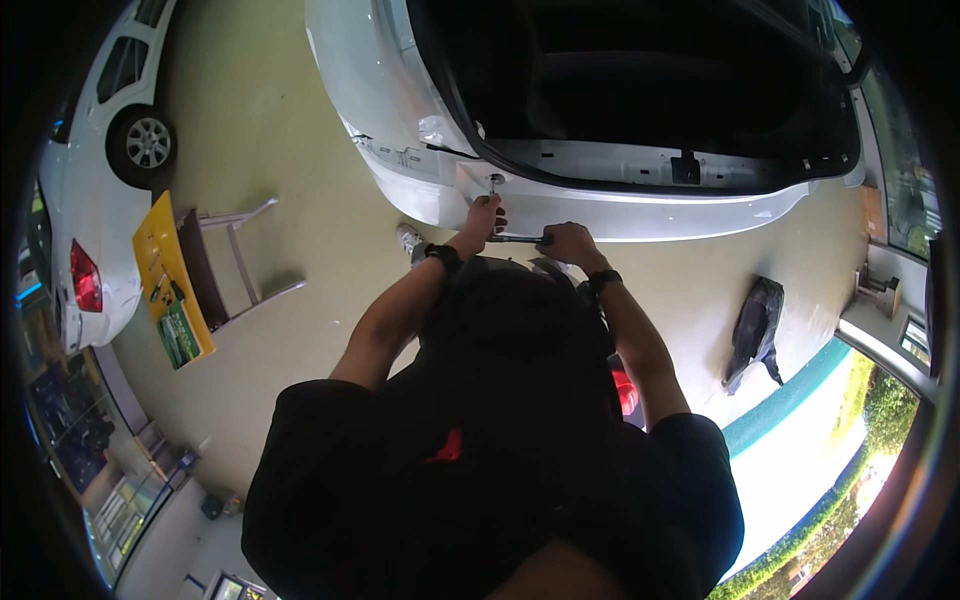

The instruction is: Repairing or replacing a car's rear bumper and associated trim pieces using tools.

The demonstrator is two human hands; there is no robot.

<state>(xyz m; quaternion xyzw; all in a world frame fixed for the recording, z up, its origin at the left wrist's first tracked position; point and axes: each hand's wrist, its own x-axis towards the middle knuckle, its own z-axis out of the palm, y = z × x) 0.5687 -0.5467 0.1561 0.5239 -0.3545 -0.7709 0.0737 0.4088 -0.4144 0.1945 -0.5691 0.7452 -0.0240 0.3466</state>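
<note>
In front of me stands a white car with its trunk (640, 90) open. My left hand (484, 218) is closed round the head end of a ratchet wrench (518, 239), just below a small opening (497, 180) in the bodywork by the trunk's left corner. A thin metal shaft runs from that hand up to the opening. My right hand (568, 246) is closed on the wrench's dark handle, which lies crosswise between the hands. The white rear bumper (640, 215) spans the car just beyond them.
A yellow board (165, 265) holding tools and a green case (178, 335) stands on a frame at left. Behind it is another white car (105, 220). A dark, crumpled piece (757, 325) lies on the floor at right. A red object (625, 390) shows beside my right arm.
</note>
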